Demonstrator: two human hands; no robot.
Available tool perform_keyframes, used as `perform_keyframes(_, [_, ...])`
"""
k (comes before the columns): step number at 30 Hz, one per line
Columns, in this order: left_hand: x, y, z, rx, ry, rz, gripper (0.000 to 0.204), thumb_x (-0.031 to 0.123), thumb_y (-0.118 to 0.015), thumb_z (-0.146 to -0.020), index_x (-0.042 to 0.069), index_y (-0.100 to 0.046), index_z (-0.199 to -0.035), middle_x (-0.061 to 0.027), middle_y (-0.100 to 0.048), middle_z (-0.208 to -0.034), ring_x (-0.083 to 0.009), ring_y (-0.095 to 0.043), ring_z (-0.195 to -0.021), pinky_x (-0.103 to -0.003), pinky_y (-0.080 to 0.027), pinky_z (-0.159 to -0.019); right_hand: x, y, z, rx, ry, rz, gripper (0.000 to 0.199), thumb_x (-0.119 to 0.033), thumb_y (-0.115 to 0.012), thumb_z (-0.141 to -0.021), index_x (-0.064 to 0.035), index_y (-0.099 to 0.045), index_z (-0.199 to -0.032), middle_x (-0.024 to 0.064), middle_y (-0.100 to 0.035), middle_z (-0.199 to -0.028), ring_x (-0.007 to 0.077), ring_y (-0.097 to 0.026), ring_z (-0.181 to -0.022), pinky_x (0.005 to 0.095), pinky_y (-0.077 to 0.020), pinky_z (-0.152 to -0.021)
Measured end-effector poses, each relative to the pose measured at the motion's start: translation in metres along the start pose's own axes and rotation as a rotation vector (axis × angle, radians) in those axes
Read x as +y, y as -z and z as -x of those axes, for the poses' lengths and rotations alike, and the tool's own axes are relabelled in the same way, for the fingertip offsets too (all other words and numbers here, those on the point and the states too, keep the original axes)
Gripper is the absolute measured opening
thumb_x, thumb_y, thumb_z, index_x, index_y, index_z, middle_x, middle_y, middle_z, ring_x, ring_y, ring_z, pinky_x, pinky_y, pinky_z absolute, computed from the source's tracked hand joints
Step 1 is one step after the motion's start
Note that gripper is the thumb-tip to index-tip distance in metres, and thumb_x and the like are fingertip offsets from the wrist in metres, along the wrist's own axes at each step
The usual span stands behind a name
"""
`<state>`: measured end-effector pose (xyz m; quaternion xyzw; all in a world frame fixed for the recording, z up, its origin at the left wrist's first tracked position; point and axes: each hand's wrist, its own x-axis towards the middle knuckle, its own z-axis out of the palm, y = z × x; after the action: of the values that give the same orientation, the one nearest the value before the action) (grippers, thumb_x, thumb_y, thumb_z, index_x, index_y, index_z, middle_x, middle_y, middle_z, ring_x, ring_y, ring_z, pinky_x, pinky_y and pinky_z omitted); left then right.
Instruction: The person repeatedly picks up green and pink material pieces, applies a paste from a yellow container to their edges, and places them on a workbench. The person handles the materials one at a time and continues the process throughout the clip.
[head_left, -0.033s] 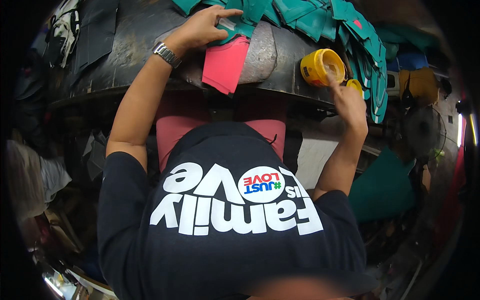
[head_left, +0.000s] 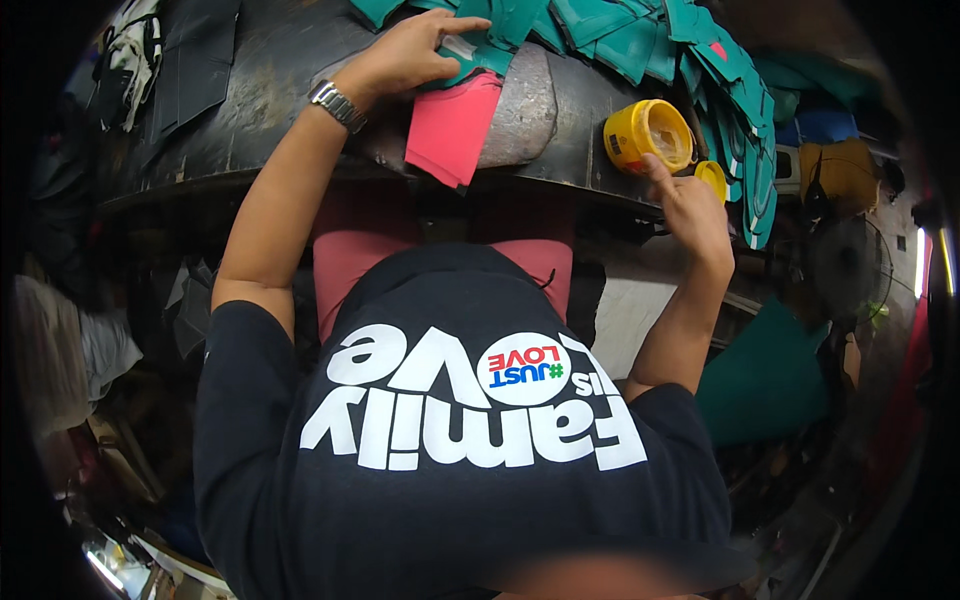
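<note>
My left hand (head_left: pixel 418 55) lies over a green sheet piece (head_left: pixel 476 55) with a pale smear on it, thumb and forefinger spread apart. Below that piece a pink sheet piece (head_left: pixel 452 128) sticks out past the table edge. Both lie partly on a grey, worn slab (head_left: pixel 528 110). On the right, my right hand (head_left: pixel 694 208) has its forefinger stretched to the near rim of a yellow tub (head_left: pixel 627 138), the other fingers curled. The tub leans toward me and has a pale, paste-like coating inside. No tool shows in either hand.
Many green pieces (head_left: pixel 610 35) overlap along the far side and hang down at the right. A yellow lid (head_left: pixel 711 180) stands by the tub. Dark sheets (head_left: pixel 197 65) lie at the left of the black table (head_left: pixel 265 125). A fan (head_left: pixel 850 250) stands at the right.
My right forefinger has drawn back from the tub's mouth to its near rim. The tub sits very slightly further right. My left hand has stayed in place.
</note>
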<state>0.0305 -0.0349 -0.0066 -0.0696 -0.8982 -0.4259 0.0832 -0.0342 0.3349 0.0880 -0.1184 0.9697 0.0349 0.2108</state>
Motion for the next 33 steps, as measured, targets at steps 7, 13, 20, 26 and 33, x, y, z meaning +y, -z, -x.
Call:
perform_keyframes(7, [0.017,-0.008,0.001,0.0,0.092,0.134,0.064,0.006,-0.061,-0.079,0.012,-0.054,-0.142,-0.0126,-0.063,-0.108,-0.023,-0.062,-0.092,-0.033,-0.052,-0.079,-0.098,-0.067,-0.047,0.67,0.937,-0.332,0.054,-0.059,-0.042,-0.1,-0.0232,-0.063,-0.135,0.0169,-0.033,-0.158,0.0402,-0.032,-0.142,0.0555,-0.0266,-0.112])
perform_keyframes(13, [0.031,-0.001,0.012,-0.033,0.038,-0.11,0.07,0.009,-0.062,-0.079,0.017,-0.047,-0.147,-0.0183,-0.06,-0.117,-0.0327,-0.063,-0.1,-0.04,-0.052,-0.083,-0.126,-0.091,-0.077,0.819,0.765,0.134,0.063,-0.066,-0.043,-0.095,-0.0329,-0.046,-0.148,0.0134,-0.023,-0.163,0.0367,-0.008,-0.153,0.072,-0.0037,-0.113])
perform_keyframes(20, [0.038,0.002,0.013,-0.086,0.093,-0.171,0.069,0.01,-0.062,-0.082,0.017,-0.044,-0.149,-0.0195,-0.061,-0.119,-0.0341,-0.063,-0.102,-0.041,-0.051,-0.087,-0.116,-0.085,-0.086,0.635,0.874,0.112,0.06,-0.066,-0.038,-0.097,-0.0411,-0.037,-0.152,0.0132,-0.015,-0.166,0.0364,-0.004,-0.153,0.0701,-0.0037,-0.114])
perform_keyframes(26, [0.031,-0.004,0.017,0.001,-0.054,-0.115,0.061,0.013,-0.062,-0.087,0.016,-0.047,-0.146,-0.0185,-0.064,-0.114,-0.034,-0.063,-0.102,-0.041,-0.05,-0.089,-0.104,-0.096,-0.059,0.405,0.999,-0.011,0.055,-0.064,-0.036,-0.098,-0.0447,-0.039,-0.15,0.0138,-0.011,-0.166,0.0411,-0.001,-0.152,0.0711,-0.0017,-0.114])
perform_keyframes(33, [0.023,-0.01,0.018,0.071,-0.05,-0.113,0.061,0.006,-0.061,-0.082,0.011,-0.051,-0.142,-0.0192,-0.064,-0.115,-0.0355,-0.062,-0.104,-0.04,-0.049,-0.093,-0.099,-0.105,-0.012,0.263,1.157,-0.134,0.059,-0.072,-0.034,-0.094,-0.0413,-0.057,-0.139,0.0102,-0.019,-0.165,0.0416,-0.002,-0.152,0.0714,0.0028,-0.113])
